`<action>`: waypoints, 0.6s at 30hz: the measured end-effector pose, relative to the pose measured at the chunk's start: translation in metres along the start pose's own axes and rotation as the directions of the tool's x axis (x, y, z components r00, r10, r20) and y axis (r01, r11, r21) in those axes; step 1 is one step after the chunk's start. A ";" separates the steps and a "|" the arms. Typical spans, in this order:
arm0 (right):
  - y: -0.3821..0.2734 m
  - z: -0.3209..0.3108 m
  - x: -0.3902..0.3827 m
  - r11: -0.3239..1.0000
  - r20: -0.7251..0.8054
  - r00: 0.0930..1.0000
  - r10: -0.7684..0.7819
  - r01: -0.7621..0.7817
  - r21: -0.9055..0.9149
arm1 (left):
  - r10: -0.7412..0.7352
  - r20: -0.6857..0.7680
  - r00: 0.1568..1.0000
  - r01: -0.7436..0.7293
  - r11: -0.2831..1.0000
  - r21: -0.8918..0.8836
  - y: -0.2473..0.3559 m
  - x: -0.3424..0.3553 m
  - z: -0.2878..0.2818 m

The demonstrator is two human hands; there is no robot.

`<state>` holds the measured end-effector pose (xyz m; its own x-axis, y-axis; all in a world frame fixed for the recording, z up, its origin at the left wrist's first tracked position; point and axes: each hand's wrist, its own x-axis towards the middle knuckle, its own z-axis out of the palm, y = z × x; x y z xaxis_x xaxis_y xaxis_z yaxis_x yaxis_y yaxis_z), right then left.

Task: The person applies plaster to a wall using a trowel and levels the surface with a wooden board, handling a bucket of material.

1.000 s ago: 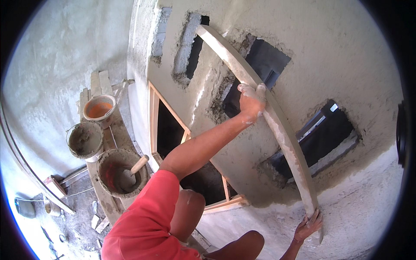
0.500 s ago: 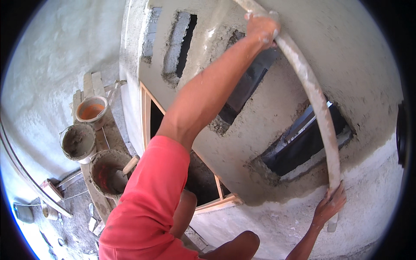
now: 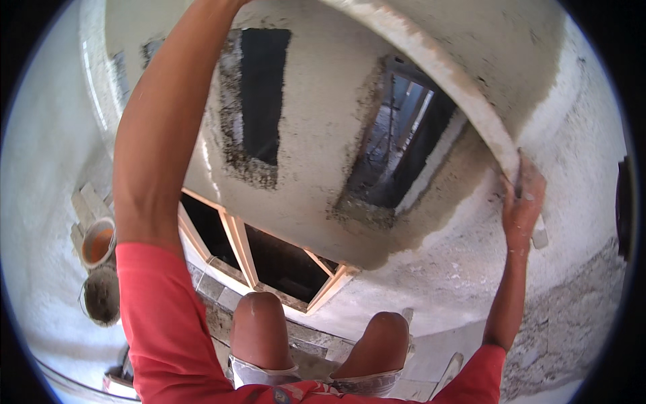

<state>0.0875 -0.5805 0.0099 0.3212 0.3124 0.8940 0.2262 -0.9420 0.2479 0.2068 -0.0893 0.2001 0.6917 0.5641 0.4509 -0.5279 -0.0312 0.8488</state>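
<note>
A long straightedge (image 3: 444, 74), pale and smeared with mortar, lies along the grey plastered wall (image 3: 316, 121) and passes in front of the upper right opening (image 3: 397, 135). My right hand (image 3: 526, 198) grips its lower right end, with the fingers wrapped round it and a short piece sticking out below. Of my left side only the raised arm (image 3: 158, 135) shows; its hand lies beyond the top edge, so I cannot see its grip. The fresh, darker plaster ends in a ragged edge against whiter wall at the right.
Another dark opening (image 3: 262, 94) is cut in the wall. Below it runs a wooden frame (image 3: 235, 246) with dark gaps. A bucket with an orange inside (image 3: 99, 244) and a mortar bucket (image 3: 102, 295) stand at the left. My knees (image 3: 259, 330) are above planks.
My view has swung right, so the wall openings and buckets sit further left. The straightedge slants more, and my left hand has passed out of the top. My right hand still holds the lower end.
</note>
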 end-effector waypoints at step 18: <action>0.061 -0.004 0.088 0.952 -0.191 0.958 -0.214 0.161 -0.261 | -0.075 0.039 0.996 0.075 0.997 0.010 0.053 0.015 -0.010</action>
<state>0.1263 -0.6110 0.1050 0.0841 0.4776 0.8746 0.0266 -0.8784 0.4771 0.1842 -0.0739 0.2489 0.7479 0.5324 0.3964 -0.4697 0.0024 0.8828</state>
